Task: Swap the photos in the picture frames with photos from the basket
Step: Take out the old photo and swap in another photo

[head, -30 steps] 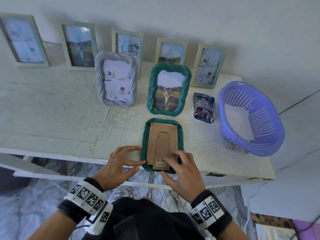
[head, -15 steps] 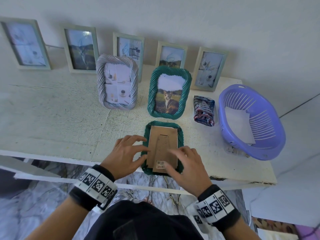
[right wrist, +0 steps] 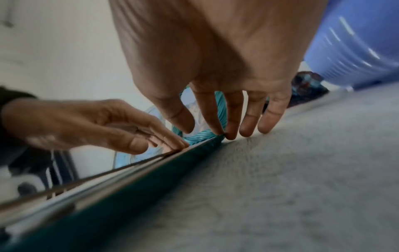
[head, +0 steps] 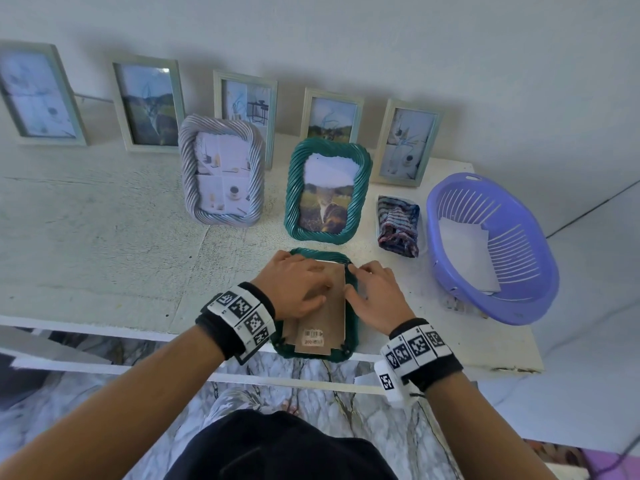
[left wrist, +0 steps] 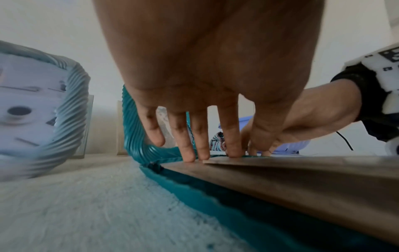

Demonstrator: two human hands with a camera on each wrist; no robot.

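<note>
Face-down frame [head: 349,353] under both hands (flat).

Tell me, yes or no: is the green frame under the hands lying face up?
No. The green frame lies face down on the table, its brown cardboard backing with a barcode sticker facing up.

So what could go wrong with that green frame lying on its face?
The face-down frame hangs a little past the table edge, so a hard push from the left hand could tip it off. The right hand picks at the cardboard back, which might bend.
</note>
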